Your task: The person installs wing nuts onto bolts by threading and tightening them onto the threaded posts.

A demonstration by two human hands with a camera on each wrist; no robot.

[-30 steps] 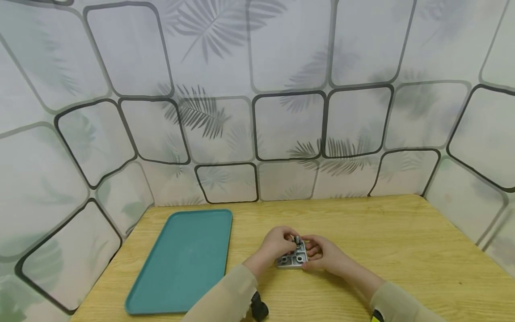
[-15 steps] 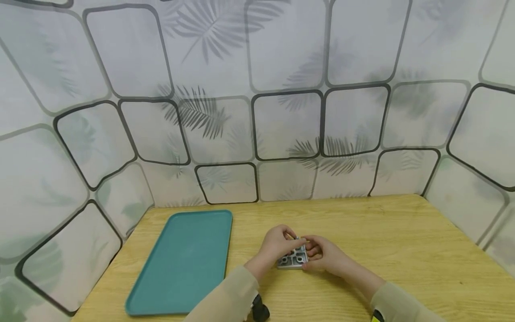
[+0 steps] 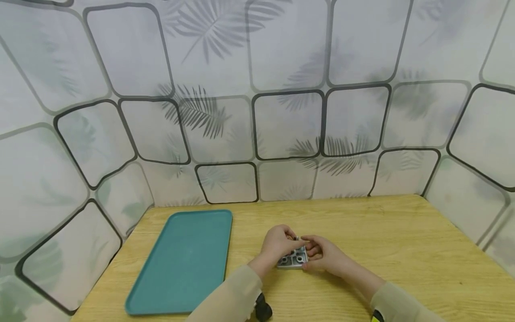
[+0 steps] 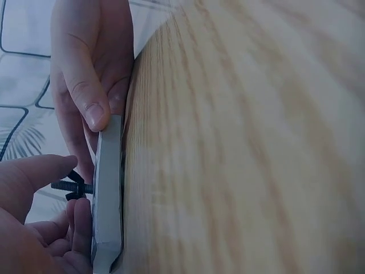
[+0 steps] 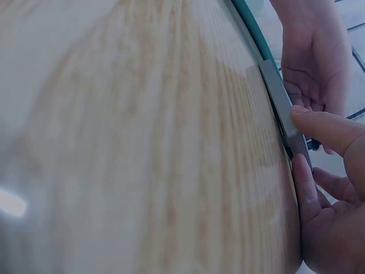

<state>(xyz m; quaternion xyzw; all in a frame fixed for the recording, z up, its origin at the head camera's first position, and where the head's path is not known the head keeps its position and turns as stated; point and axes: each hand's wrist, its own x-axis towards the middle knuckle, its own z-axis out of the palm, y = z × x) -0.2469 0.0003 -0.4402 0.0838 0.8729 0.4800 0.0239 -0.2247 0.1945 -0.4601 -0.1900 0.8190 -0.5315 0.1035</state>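
A grey metal plate (image 3: 293, 261) with round bosses and recesses lies on the wooden table. From it a threaded bolt (image 4: 61, 185) sticks out, carrying a dark wing nut (image 4: 76, 176), seen sideways in the left wrist view. My left hand (image 3: 276, 243) reaches over the plate and pinches the wing nut, thumb on one wing and fingers by the other. At the plate's right side my right hand (image 3: 329, 257) grips the edge between thumb and fingers. In the head view the left hand mostly covers the bolt and nut.
A teal tray (image 3: 183, 264) lies on the table (image 3: 386, 241) to the left of the plate. Behind the table hangs a patterned cloth (image 3: 289, 125) with leaf prints. A black wrist device (image 3: 263, 308) sits at my left sleeve.
My left thumb has swung to the right across the wing nut, which showed more plainly a second ago. The right hand and the plate have stayed in place.
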